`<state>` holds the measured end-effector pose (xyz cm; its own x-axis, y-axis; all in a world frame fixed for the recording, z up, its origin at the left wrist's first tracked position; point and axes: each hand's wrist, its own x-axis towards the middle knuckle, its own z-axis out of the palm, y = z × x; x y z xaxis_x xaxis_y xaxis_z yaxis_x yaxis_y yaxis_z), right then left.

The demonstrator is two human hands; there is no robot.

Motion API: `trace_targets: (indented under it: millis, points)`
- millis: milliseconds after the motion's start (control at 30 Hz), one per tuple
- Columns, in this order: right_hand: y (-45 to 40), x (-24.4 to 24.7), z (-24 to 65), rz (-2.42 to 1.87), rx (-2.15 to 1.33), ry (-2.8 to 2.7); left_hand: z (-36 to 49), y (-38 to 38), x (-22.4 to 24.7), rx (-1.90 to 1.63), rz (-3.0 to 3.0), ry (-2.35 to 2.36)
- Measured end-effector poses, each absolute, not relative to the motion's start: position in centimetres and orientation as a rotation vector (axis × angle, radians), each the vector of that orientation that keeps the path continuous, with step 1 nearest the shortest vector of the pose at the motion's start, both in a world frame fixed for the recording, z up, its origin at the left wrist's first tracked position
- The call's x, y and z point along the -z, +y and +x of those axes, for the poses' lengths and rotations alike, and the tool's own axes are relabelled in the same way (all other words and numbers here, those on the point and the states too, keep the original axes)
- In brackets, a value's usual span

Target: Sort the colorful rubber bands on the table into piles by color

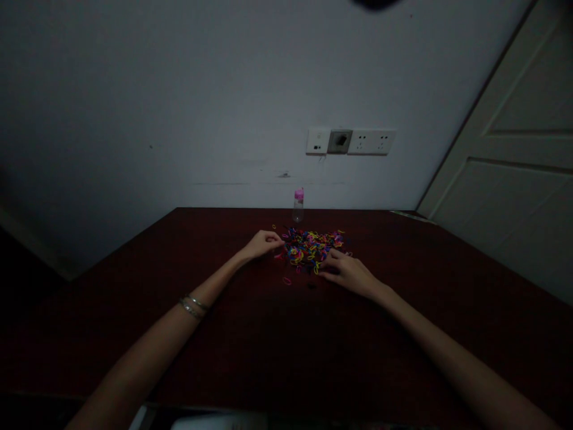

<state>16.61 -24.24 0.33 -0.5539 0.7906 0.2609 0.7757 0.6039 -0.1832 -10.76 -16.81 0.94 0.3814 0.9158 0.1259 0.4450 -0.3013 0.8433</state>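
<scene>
Any marks on the clear bottle [298, 213] with its pink top [299, 194] are too small and dim for us to read. Our pile of small coloured bands [308, 248] lies on the dark red worktop [250, 340], close to the far edge and a little right of its middle, with the bottle standing just behind. The fingertips of our left hand [261, 244] are at the pile's left side, drawn together; we cannot tell whether they pinch a band. Our right hand [351, 275] is at its near right side, thumb and fingers curved and parted beside yellow bands. Both our forearms reach in from the near edge, angled inward, hands low over the worktop. Bracelets [194, 306] circle our left forearm near the wrist.
</scene>
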Motion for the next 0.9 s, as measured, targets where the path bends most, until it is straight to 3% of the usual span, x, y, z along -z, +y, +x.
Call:
trace_targets:
  millis: [267,533,900]
  points:
    - [-24.6,0.8,15.4,-1.237,0.160,-2.490,-12.5,-15.8,0.1,-0.905,1.771,1.300]
    - [-24.7,1.1,15.0,-1.208,0.165,-2.526,-12.8,-15.3,0.7,-0.866,1.755,1.326]
    - [-24.4,-2.8,17.7,-1.074,-0.319,-2.518,-13.2,-14.7,1.3,-0.854,1.756,1.322]
